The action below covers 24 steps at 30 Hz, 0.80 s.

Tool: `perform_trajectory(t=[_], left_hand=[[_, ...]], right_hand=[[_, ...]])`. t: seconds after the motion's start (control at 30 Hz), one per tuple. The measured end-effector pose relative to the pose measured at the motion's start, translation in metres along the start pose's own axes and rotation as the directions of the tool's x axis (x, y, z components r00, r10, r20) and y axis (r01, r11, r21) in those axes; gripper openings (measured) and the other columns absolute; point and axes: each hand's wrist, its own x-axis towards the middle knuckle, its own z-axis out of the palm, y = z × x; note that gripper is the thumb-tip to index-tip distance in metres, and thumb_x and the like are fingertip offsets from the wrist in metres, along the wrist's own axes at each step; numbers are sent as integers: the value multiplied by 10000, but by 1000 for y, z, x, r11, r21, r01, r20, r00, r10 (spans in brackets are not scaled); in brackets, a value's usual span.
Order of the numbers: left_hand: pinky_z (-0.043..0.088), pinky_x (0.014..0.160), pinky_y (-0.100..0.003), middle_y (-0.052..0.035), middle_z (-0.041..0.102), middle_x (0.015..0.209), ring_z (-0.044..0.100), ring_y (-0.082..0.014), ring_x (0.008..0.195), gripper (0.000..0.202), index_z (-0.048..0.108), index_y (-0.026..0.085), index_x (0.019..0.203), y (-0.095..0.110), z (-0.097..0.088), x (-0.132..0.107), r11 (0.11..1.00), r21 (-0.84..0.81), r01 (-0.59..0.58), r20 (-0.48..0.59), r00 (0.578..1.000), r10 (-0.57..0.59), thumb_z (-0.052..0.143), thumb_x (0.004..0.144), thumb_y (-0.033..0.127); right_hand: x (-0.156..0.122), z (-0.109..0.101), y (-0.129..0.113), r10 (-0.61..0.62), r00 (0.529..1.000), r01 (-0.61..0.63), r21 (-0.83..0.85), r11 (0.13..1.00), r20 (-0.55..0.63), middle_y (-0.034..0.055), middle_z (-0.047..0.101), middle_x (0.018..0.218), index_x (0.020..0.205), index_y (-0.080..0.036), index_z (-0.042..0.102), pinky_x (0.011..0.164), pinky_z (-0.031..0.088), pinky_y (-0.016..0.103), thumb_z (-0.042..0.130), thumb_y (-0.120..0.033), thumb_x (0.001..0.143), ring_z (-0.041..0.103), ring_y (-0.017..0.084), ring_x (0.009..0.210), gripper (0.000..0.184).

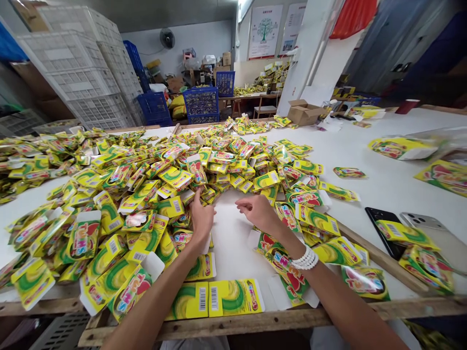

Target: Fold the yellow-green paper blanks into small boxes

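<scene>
My left hand (203, 218) is at the near edge of a big pile of small yellow-and-green printed cartons (175, 177). Its index finger points forward against the cartons and its thumb stands apart; the other fingers are partly hidden. My right hand (258, 210), with a white beaded bracelet (305, 258) at the wrist, hovers over a bare strip of the white table (231, 238). Its fingers are bent and drawn together, with nothing visible in them. Under the right forearm lie cartons with open white flaps (292, 279). Two flat cartons (233, 297) lie end to end near the front edge.
A wooden strip (379, 257) runs along the table on the right, beside a black phone (381, 218) and a light phone (426, 223), partly under cartons. A wooden rail (277, 323) edges the front. Behind stand white crates (80, 68), blue crates (200, 102) and a cardboard box (304, 113).
</scene>
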Motion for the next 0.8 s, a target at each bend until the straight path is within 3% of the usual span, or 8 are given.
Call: perform_trajectory(t=[0.1,0.17,0.3,0.43,0.5,0.6,0.7,0.8], left_hand=[[614,636,-251,-117,746,1279,801,-186,778,714,587,236,1460,19,-2,0,948,-194,251,-34,964,-262,618,764,84],[624,649,-249,-119,735,1323,809,-179,763,744,612,222,1431,31,-4,0,902,-312,297,27,952,-304,583,702,76],[639,688,-249,-116,657,1492,820,-189,843,687,700,205,1299,41,-8,-1,820,-475,319,161,948,-275,599,627,102],[622,625,-249,-134,683,1428,799,-175,765,531,764,171,1138,43,-2,-6,826,-475,304,247,947,-207,640,623,148],[611,586,-254,-136,700,1347,785,-171,717,421,769,148,1025,43,3,-10,848,-441,295,308,937,-166,659,621,185],[609,560,-270,-102,728,1148,768,-179,675,377,726,152,989,41,7,-13,847,-413,336,381,908,-174,702,626,250],[598,543,-254,-51,721,983,712,-144,640,386,698,171,1012,36,7,-11,866,-367,339,386,903,-190,749,671,344],[578,516,-235,-57,717,1027,699,-134,648,334,672,174,961,28,8,-8,921,-288,262,364,920,-148,742,750,424]], right_hand=[[0,1,2,-39,999,38,-63,997,-8,58,860,923,964,-217,880,712,608,287,649,-79,886,808,226,765,280],[0,1,2,-41,999,41,-93,995,3,64,861,936,963,-210,880,712,596,285,662,-91,887,797,220,747,260],[-1,-1,0,8,1000,-6,-85,996,28,91,860,975,1030,-194,881,776,610,310,660,-106,903,809,237,794,269],[3,-5,-1,146,989,-145,103,984,-8,116,857,995,1156,-170,851,863,648,372,684,-137,902,828,276,901,306],[6,-9,0,247,969,-232,341,911,-2,112,856,1039,1263,-171,805,847,673,383,717,-183,899,832,274,922,375],[9,-16,5,337,939,-301,623,722,63,94,849,1108,1405,-216,720,770,701,371,785,-308,891,836,255,902,527],[10,-18,11,325,945,-274,612,742,29,98,836,1177,1375,-249,739,813,702,364,900,-340,783,823,272,1028,621],[9,-13,15,321,947,-290,523,802,32,122,840,1146,1293,-204,775,851,690,380,880,-288,794,818,280,1035,516]])
